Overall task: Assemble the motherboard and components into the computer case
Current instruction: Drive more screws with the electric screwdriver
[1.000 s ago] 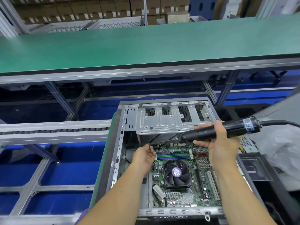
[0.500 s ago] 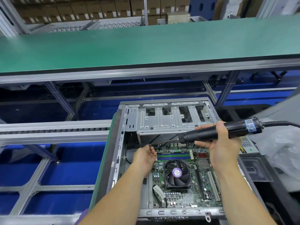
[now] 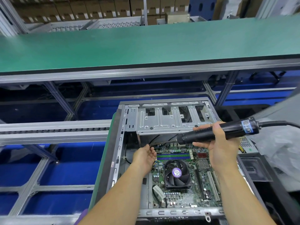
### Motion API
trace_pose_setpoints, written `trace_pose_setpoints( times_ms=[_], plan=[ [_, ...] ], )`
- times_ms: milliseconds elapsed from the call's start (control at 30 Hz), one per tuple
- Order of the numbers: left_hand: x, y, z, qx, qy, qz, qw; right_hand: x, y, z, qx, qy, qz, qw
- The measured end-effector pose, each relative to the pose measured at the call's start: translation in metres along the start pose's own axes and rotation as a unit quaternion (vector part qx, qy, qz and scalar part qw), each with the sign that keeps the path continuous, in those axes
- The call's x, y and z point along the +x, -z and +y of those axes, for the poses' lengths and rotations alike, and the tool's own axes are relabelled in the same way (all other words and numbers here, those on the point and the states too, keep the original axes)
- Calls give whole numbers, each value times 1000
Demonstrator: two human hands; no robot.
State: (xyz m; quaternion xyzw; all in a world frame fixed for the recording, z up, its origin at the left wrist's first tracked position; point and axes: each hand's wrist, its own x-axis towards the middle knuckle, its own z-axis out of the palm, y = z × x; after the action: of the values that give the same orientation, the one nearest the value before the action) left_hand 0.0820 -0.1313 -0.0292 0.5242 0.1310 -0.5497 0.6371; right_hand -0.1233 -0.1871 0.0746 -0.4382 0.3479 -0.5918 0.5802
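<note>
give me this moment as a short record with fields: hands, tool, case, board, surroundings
left hand: left hand inside the case, fingertips at the tip of the screwdriver bit; what it pinches is too small to tell
right hand: right hand grips the electric screwdriver
tool: black, corded, lying nearly level, bit pointing left
case: computer case lying open, drive cage at far end
board: motherboard seated inside, fan with purple label
surroundings: green conveyor belt beyond
</note>
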Motion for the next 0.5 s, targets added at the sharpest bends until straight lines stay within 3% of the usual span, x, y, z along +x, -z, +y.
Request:
trace_pose_setpoints(
  times_ms=[500],
  plan=[
    [3, 3, 0, -27, 17, -3, 999, -1, 0, -2, 0, 6, 0, 1000]
  ],
)
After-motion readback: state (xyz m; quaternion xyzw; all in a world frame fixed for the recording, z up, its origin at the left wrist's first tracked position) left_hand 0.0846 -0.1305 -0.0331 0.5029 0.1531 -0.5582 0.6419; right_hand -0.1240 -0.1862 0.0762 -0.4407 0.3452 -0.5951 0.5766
